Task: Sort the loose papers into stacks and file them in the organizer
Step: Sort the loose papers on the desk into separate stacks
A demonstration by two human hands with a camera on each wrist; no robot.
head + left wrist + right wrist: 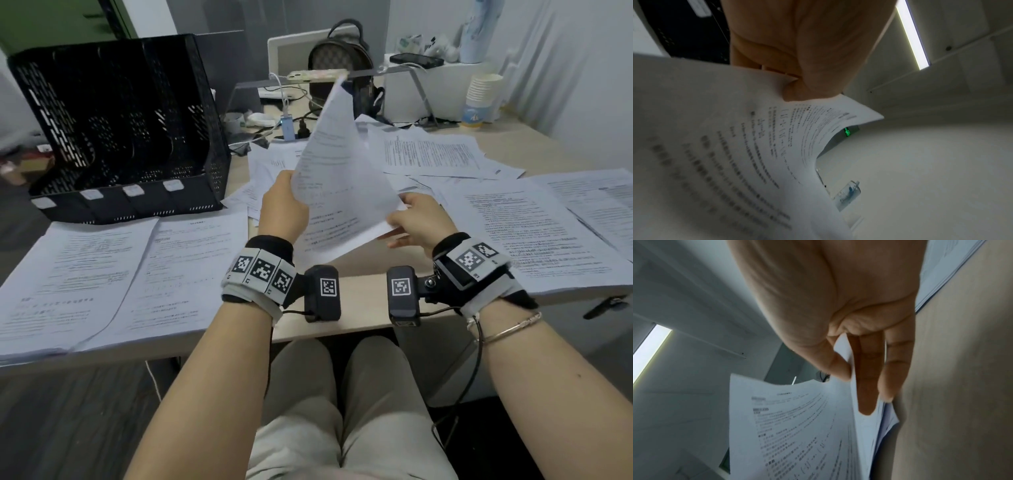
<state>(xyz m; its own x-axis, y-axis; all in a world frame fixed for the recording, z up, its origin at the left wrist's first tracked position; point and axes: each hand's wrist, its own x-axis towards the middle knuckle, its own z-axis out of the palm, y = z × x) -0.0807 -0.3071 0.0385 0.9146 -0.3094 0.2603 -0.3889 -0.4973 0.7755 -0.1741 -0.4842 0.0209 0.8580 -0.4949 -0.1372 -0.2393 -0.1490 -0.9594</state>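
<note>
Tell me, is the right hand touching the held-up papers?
Touching. The right wrist view shows the right hand pinching the papers between thumb and fingers.

Pale wooden desk [359,308] on grey floor [68,428]; ceiling light strip [912,35] overhead.

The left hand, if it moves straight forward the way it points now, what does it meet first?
Probably the loose papers spread on the desk just beyond the left hand, which holds a sheaf of sheets; depth is uncertain.

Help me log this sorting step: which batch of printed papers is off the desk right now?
The bundle of white printed sheets held upright between the left hand and right hand; every other paper pile lies flat on the light wooden desk.
</note>
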